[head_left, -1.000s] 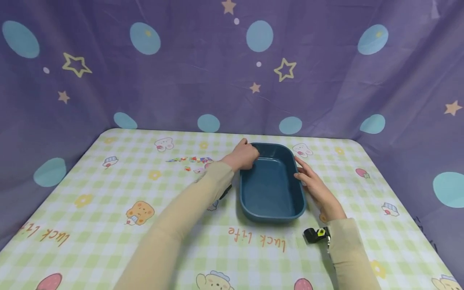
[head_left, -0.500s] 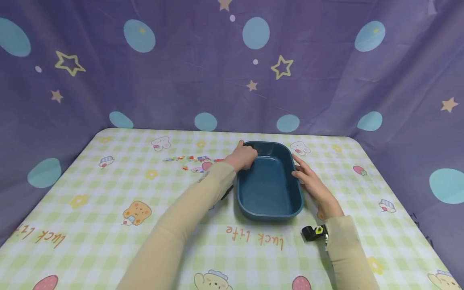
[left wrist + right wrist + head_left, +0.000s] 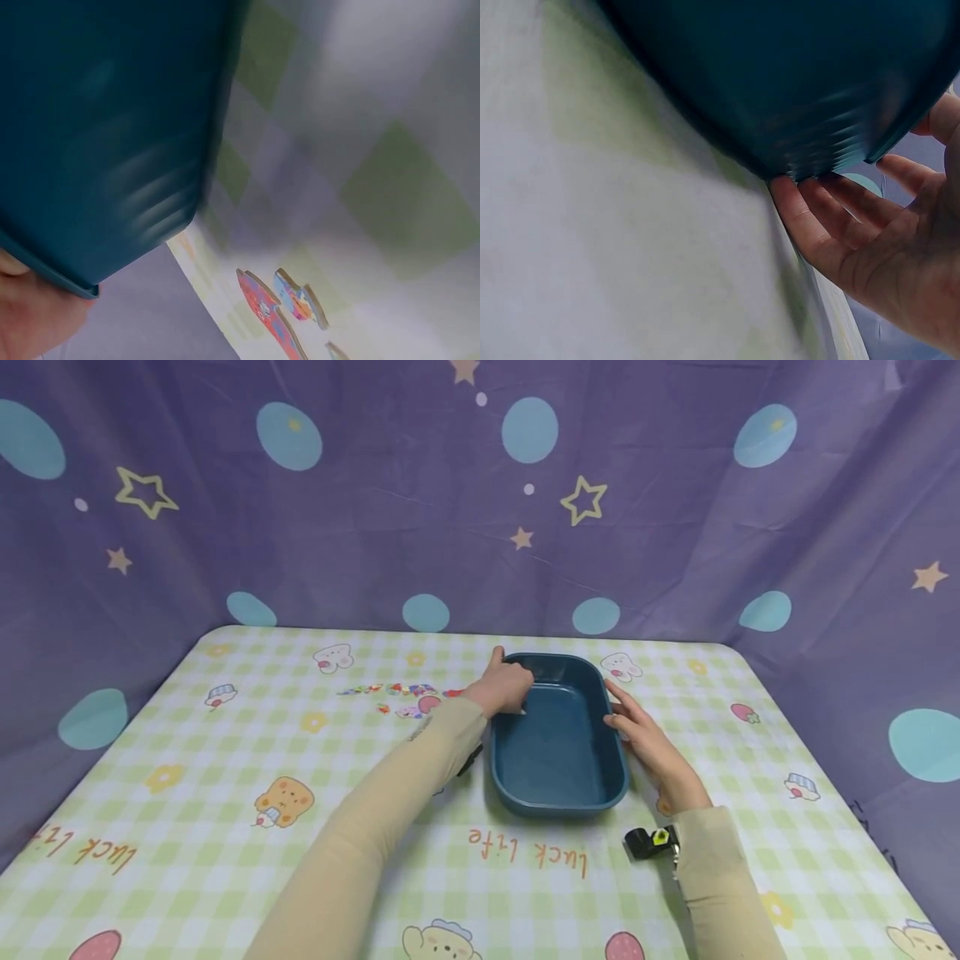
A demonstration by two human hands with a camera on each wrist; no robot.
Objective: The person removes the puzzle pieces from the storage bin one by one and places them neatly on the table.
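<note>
A deep blue-green plastic tub (image 3: 558,760) with rounded corners stands on the tablecloth, its inside bare. My left hand (image 3: 506,685) grips the far left part of its rim, knuckles over the edge and fingers curled down inside. In the left wrist view, part of that hand (image 3: 37,315) shows at the rim beside the tub's outer wall (image 3: 112,135). On the opposite side my right hand (image 3: 652,747) holds the tub, with fingers against the outer wall and thumb at the rim. The right wrist view has its fingertips (image 3: 787,187) touching the lower wall.
Several flat, colourful cut-out pieces (image 3: 408,690) lie left of the tub, partly behind the left forearm; a red one (image 3: 262,307) appears in the left wrist view. A black wrist camera (image 3: 645,842) sits by the right cuff. Behind the table (image 3: 225,893) hangs a purple curtain (image 3: 375,527).
The head view has shifted slightly. Both hands keep their hold on the tub, and a left fingertip now shows inside its wall.
</note>
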